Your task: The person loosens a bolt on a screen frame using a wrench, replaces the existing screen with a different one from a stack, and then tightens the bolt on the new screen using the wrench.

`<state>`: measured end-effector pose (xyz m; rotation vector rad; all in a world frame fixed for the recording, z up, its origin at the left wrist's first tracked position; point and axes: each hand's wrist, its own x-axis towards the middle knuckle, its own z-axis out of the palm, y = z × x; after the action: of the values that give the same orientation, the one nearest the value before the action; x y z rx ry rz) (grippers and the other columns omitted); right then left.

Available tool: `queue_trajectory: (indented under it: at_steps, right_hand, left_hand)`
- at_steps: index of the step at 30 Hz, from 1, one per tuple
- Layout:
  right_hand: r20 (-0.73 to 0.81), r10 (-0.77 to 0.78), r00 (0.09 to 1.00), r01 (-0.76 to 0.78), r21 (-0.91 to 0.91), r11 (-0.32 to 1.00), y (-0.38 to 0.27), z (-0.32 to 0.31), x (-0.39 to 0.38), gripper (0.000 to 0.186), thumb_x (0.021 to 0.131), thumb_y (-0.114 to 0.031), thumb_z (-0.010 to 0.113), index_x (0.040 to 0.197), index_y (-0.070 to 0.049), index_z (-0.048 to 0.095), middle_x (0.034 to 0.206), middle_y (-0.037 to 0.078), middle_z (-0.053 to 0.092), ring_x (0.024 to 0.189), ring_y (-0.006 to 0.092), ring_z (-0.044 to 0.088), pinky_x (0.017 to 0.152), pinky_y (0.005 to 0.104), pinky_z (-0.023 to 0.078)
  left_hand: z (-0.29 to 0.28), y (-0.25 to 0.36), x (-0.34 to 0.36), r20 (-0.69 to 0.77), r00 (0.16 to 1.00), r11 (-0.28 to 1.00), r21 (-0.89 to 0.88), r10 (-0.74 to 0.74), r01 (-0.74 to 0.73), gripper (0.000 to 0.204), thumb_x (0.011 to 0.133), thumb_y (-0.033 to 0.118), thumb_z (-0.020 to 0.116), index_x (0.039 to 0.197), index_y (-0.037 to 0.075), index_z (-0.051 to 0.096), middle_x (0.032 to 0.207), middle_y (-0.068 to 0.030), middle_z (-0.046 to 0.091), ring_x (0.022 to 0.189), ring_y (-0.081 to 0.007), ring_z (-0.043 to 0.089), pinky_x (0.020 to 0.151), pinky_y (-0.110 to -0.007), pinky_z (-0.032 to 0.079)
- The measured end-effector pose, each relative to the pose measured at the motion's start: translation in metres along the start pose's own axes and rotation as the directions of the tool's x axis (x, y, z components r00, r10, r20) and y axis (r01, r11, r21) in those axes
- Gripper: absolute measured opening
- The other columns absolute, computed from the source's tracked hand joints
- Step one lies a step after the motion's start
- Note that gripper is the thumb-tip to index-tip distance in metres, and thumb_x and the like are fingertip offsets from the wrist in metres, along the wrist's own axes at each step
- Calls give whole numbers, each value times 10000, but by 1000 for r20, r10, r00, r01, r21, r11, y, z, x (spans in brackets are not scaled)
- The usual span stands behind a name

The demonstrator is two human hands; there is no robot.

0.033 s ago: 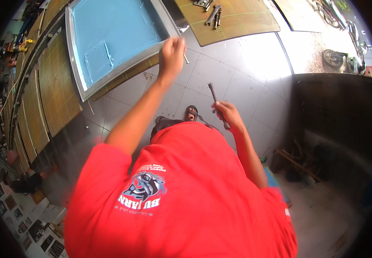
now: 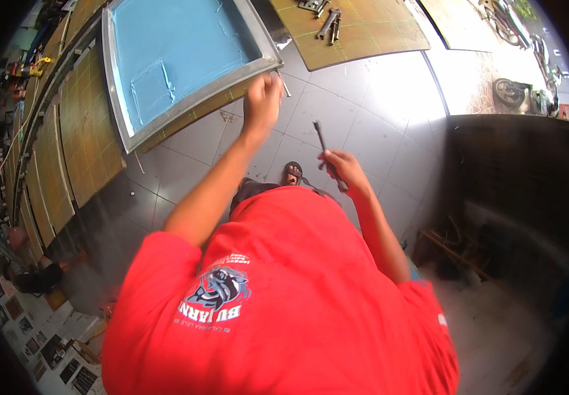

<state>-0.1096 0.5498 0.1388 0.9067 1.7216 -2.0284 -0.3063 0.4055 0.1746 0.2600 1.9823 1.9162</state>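
Note:
My left hand (image 2: 262,100) is closed, with its fingers curled together just below the near right corner of a screen-printing frame (image 2: 199,93). Whatever it may hold is hidden. A thin bolt (image 2: 287,87) hangs down at that corner, right beside my fingers. Blue mesh (image 2: 179,46) fills the grey frame, which rests on a wooden board (image 2: 185,115). Farther right and nearer to my body, my right hand (image 2: 345,170) grips a dark metal wrench (image 2: 322,137) around its shaft. The tool is tilted, its thin end pointing away from me.
A yellowish board (image 2: 363,39) at the far side carries spanners (image 2: 328,24) and bolts. More boards (image 2: 87,125) line the left. A dark brown panel (image 2: 515,164) stands at right. My sandalled foot (image 2: 293,173) is on grey floor tiles (image 2: 376,125). A motorbike (image 2: 521,93) is far right.
My left hand has dropped slightly toward me, so the frame's corner shows above it. My right hand and the wrench have shifted a little left and away from me.

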Motion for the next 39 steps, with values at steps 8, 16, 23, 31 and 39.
queue_trajectory:
  at_steps: [8,16,23,31,39]
  right_hand:
    - [197,135,971,-177,215,960,-49,26,60,204,912,-224,509,900,-50,614,586,-29,455,478,57,385,413,206,294]
    - [196,172,965,-218,247,944,-57,23,55,185,913,-205,511,900,-44,601,567,-38,438,471,49,379,401,200,275]
    - [177,138,975,-173,200,964,-57,31,49,187,878,-210,550,879,-40,627,598,-33,470,484,60,401,416,212,312]
    - [374,118,920,-257,347,902,-45,17,63,213,887,-231,551,898,-31,625,603,-46,448,510,47,399,435,199,316]
    - [317,154,936,-221,186,957,-61,21,61,222,939,-228,458,950,-40,575,583,-50,428,486,49,383,432,189,302]
  left_hand:
    - [9,-45,-29,163,926,905,-209,-341,370,245,917,206,526,1119,72,567,953,16,591,883,-85,559,722,-224,447]
    - [16,-39,-23,157,887,828,-318,-434,461,198,913,189,529,1098,129,567,934,4,600,839,-95,573,700,-241,458]
    - [15,-49,-21,122,891,814,-369,-436,449,145,905,201,553,1035,144,582,871,12,603,765,-98,581,676,-250,464]
    - [19,-50,-17,126,915,807,-435,-384,399,80,909,155,541,948,102,587,802,0,594,748,-110,589,692,-247,473]
    - [21,-55,-15,132,931,808,-466,-341,362,108,923,153,515,975,84,580,810,-30,605,739,-124,591,679,-250,469]
